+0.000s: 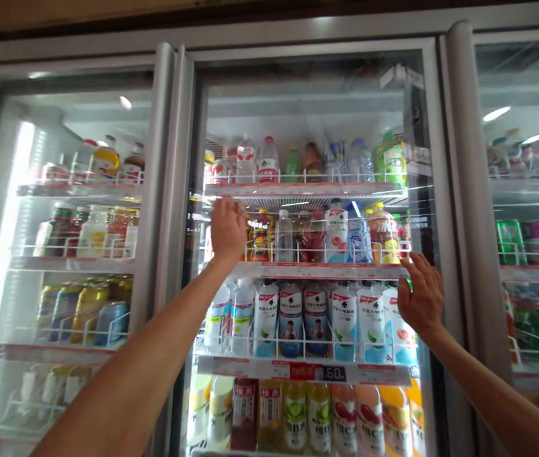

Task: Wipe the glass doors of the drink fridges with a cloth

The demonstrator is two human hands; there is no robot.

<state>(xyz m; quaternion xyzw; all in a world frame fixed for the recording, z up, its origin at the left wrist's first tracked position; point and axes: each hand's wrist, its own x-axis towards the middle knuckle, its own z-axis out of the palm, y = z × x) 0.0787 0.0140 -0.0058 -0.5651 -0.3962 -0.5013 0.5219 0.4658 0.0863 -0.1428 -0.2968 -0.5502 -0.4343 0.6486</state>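
Observation:
My left hand (229, 230) is raised with loosely bent fingers, in front of the middle shelf's left end. It overlaps the wire rail and the drinks there, and I see nothing in it. My right hand (421, 291), fingers apart, hovers at the right end of the price strip (326, 271) and holds nothing visible. Whether either hand touches the glass door (307, 95) cannot be made out. Between the hands stand a clear bottle (284, 236), a white-labelled bottle (336, 231) and a blue-wrapped bottle (359, 235). Below are several white-and-blue bottles (265, 317).
Metal door frames (167, 158) and a thick upright (462, 190) border the middle section. A left cooler section holds cans (91, 308) and bottles; another lies at right with cans (510, 238). Coloured drinks (295, 416) line the lowest visible shelf. Wire rails front the shelves.

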